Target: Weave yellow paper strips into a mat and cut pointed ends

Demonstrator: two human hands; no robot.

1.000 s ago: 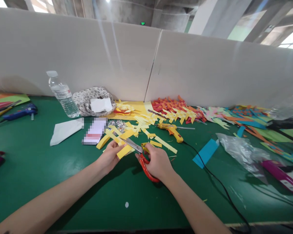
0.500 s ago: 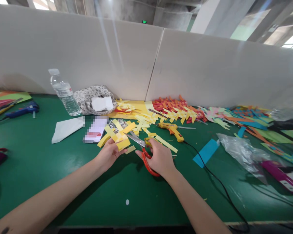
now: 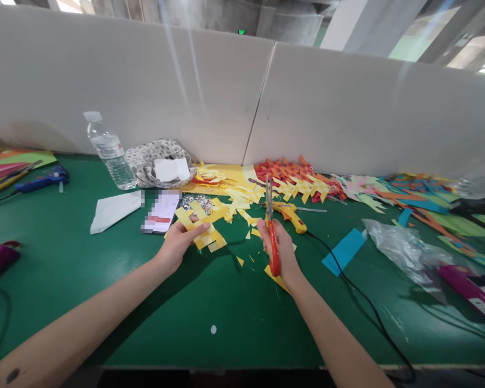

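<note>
Between its thumb and fingers, my left hand point(image 3: 178, 241) pinches a piece woven from yellow paper strips point(image 3: 204, 222), held over the green table point(image 3: 161, 318). To the right, my right hand point(image 3: 283, 249) grips red-handled scissors point(image 3: 273, 242), their blades pointing up and away from me. The scissors are apart from the woven piece. Small yellow paper scraps point(image 3: 240, 261) lie on the table between my hands, and a longer yellow strip point(image 3: 277, 279) lies under my right hand. Beyond it rests a yellow glue gun point(image 3: 290, 214) with a black cord.
A phone point(image 3: 161, 211), a white paper point(image 3: 113, 212) and a water bottle point(image 3: 112, 153) stand or lie at left. Red woven paper pieces point(image 3: 303, 172) are heaped along the partition point(image 3: 153, 81). On the right lie a blue strip point(image 3: 345, 251) and a clear plastic bag point(image 3: 402, 253).
The scissors have moved right, away from the woven piece, and turned upward. A cut yellow triangle and small scraps now show on the table, with a strip under my right hand.
</note>
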